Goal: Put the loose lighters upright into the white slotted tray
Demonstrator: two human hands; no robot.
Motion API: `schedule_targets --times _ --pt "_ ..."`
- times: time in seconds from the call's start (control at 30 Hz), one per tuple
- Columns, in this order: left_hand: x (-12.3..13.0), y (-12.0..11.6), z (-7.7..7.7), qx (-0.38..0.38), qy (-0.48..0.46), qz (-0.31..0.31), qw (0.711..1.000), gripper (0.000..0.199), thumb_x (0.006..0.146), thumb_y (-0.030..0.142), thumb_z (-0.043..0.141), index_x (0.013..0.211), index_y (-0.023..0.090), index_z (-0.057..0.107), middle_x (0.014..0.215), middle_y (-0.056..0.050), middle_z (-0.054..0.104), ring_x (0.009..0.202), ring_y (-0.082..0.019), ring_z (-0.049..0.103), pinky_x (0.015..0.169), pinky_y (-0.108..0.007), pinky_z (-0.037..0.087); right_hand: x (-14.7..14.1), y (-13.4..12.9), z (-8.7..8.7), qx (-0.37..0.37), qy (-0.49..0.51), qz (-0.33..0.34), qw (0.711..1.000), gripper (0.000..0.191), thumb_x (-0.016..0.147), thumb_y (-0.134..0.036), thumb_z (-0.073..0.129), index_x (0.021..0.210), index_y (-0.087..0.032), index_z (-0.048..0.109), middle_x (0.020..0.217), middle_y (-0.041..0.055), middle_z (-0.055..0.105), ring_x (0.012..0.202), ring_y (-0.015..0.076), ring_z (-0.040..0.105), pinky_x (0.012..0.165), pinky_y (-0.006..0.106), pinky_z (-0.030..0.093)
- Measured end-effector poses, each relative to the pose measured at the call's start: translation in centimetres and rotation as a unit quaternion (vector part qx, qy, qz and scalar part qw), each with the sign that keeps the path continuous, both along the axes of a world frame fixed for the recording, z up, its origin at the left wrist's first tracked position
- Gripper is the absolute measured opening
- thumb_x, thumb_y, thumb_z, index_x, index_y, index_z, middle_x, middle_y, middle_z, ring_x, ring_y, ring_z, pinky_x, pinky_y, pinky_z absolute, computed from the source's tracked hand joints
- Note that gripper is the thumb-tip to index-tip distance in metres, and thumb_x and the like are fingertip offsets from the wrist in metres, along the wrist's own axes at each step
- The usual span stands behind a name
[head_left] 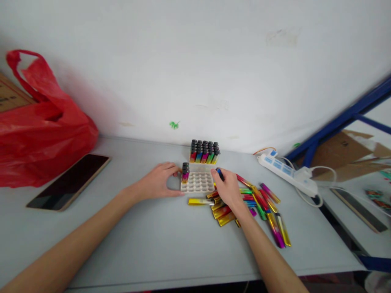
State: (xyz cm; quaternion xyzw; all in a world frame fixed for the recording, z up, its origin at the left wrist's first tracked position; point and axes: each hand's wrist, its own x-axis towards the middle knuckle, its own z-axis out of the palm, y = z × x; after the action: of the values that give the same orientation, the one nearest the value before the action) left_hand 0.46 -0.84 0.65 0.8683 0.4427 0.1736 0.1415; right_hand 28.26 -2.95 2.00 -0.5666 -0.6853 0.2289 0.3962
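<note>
A white tray (200,186) with rows of small holes lies on the table in front of me. A few purple-and-yellow lighters (185,174) with black tops stand upright at its left end. My left hand (160,180) curves around that end, thumb at the front corner and fingers at the back corner. Over the tray's right end, my right hand (226,185) is closed on a lighter (220,174); only its dark and blue end shows. Beside and under the right wrist lies a loose pile of shiny coloured lighter-shaped pieces (224,211).
Behind the tray, a block of upright lighters (204,152) stands near the wall. On the left are a phone (69,183) and a red plastic bag (45,130). A white power strip (287,173) with cables lies at the right, beside a blue metal frame (336,122).
</note>
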Motion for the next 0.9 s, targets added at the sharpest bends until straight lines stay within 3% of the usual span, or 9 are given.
schedule_targets --times 0.1,0.3,0.43,0.53,0.7,0.9 --pt "0.0 0.0 0.0 0.001 -0.001 0.002 1.0 0.069 0.076 0.075 0.08 0.116 0.02 0.069 0.114 -0.01 0.072 0.109 -0.033 0.069 0.103 -0.042 0.052 -0.1 -0.1 0.0 -0.002 -0.015 0.012 1.0 0.044 0.098 -0.049 0.048 0.061 -0.026 0.041 0.055 -0.0035 0.045 0.056 0.0149 0.039 0.057 0.031 0.026" --pt "0.0 -0.1 0.2 0.003 0.0 -0.002 1.0 0.068 0.077 0.075 0.079 0.116 0.02 0.068 0.114 -0.009 0.071 0.108 -0.032 0.069 0.102 -0.041 0.052 -0.3 -0.6 0.3 -0.008 -0.001 0.031 0.999 0.041 0.105 -0.059 0.05 0.079 -0.026 0.052 0.068 -0.0015 0.06 0.065 0.0194 0.053 0.064 0.031 0.037" --pt "0.2 -0.2 0.2 0.008 -0.007 -0.001 1.0 0.067 0.076 0.075 0.08 0.112 0.02 0.069 0.11 -0.009 0.071 0.104 -0.031 0.069 0.1 -0.041 0.053 -0.6 -0.9 0.6 -0.014 0.007 0.123 0.992 0.035 0.11 -0.054 0.046 0.089 -0.026 0.055 0.081 0.0028 0.066 0.078 0.0225 0.062 0.073 0.033 0.047" --pt "0.3 -0.2 0.4 0.006 -0.012 -0.003 1.0 0.063 0.076 0.075 0.08 0.106 0.02 0.068 0.105 -0.009 0.071 0.101 -0.031 0.069 0.098 -0.042 0.054 -1.0 -1.1 0.8 0.029 -0.012 0.167 0.985 0.039 0.109 -0.055 0.05 0.086 -0.025 0.06 0.093 0.0063 0.067 0.088 0.0232 0.063 0.081 0.034 0.05" --pt "0.3 -0.2 0.3 0.005 -0.014 -0.003 1.0 0.063 0.077 0.073 0.08 0.107 0.02 0.068 0.107 -0.009 0.071 0.102 -0.031 0.069 0.098 -0.043 0.054 -1.5 -1.5 0.9 0.005 -0.015 0.154 0.988 0.045 0.108 -0.056 0.053 0.077 -0.024 0.06 0.071 0.001 0.066 0.068 0.0198 0.061 0.068 0.031 0.045" --pt "0.4 -0.2 0.3 0.004 -0.007 -0.004 1.0 0.062 0.075 0.073 0.082 0.105 0.021 0.067 0.106 -0.009 0.071 0.102 -0.032 0.069 0.097 -0.043 0.053 -2.1 -1.4 0.1 -0.026 0.009 0.215 0.976 0.029 0.11 -0.046 0.054 0.105 -0.024 0.072 0.097 0.0044 0.081 0.085 0.0221 0.074 0.077 0.031 0.051"
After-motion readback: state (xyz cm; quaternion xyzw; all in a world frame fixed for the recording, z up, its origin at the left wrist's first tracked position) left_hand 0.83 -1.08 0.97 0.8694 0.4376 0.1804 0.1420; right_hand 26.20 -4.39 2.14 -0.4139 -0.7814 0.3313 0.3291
